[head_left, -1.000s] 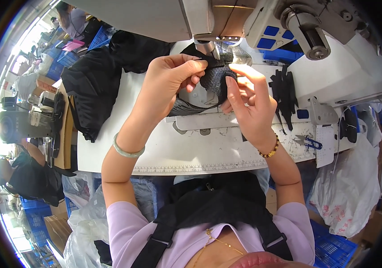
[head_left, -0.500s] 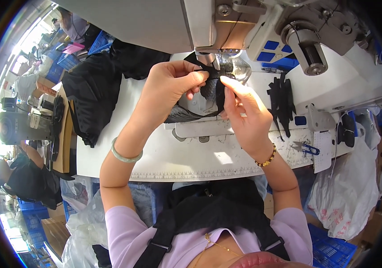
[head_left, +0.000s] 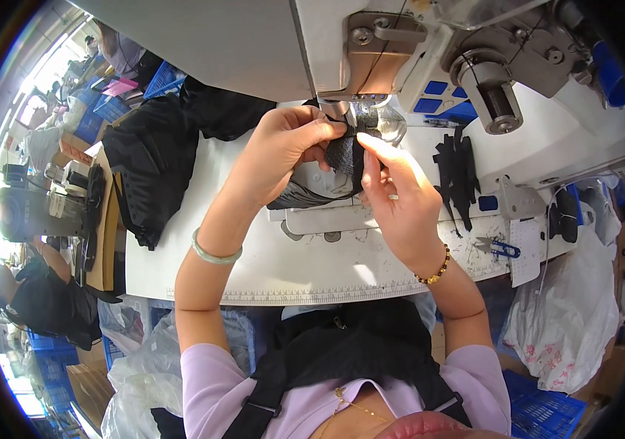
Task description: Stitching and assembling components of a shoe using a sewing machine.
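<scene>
A piece of black fabric [head_left: 342,155] lies at the needle area of a white sewing machine [head_left: 210,36], its lower edge curving over the white bed. My left hand [head_left: 290,143] pinches the fabric on its left side, thumb and forefinger pressed together just below the presser area. On the other side my right hand [head_left: 402,186] holds the fabric's right edge between thumb and fingers, the forefinger pointing up toward the needle. The machine head and my fingers hide the needle and part of the cloth.
Black garment pieces [head_left: 155,157] are heaped at the left of the table. Black fabric strips [head_left: 457,175] and blue-handled thread snips [head_left: 499,249] lie on the right. A ruler strip [head_left: 290,296] runs along the front edge. A white plastic bag [head_left: 565,314] hangs at the right.
Both hands stay on the fabric at the needle with nearly the same grip. The view has shifted slightly, and my left forearm has moved a little to the right.
</scene>
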Available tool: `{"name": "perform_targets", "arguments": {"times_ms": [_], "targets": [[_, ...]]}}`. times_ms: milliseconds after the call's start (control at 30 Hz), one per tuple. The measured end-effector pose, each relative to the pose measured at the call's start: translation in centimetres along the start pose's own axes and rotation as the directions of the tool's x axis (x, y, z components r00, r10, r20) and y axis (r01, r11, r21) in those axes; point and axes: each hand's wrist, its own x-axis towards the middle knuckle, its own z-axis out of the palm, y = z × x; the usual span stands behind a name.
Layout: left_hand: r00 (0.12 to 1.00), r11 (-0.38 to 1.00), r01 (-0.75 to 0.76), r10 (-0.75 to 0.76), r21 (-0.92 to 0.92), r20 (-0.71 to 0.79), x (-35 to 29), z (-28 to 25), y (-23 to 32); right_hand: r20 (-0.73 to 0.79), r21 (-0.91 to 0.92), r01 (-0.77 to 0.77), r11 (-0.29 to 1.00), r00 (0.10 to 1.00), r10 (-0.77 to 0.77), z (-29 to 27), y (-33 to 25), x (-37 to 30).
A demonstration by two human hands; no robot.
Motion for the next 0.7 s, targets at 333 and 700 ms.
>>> {"name": "perform_targets", "arguments": {"times_ms": [333,700], "targets": [[1.000,0.999,0.028,-0.028,-0.035,-0.010,0.49,-0.01,-0.14,0.033,-0.025,-0.027,0.999,0.999,0.028,-0.03,-0.15,0.09],[1.000,0.997,0.013,-0.014,-0.075,-0.009,0.58,-0.22,-0.36,0.004,0.125,-0.105,0.987,0.994,0.105,0.25,0.28,0.07]]}}
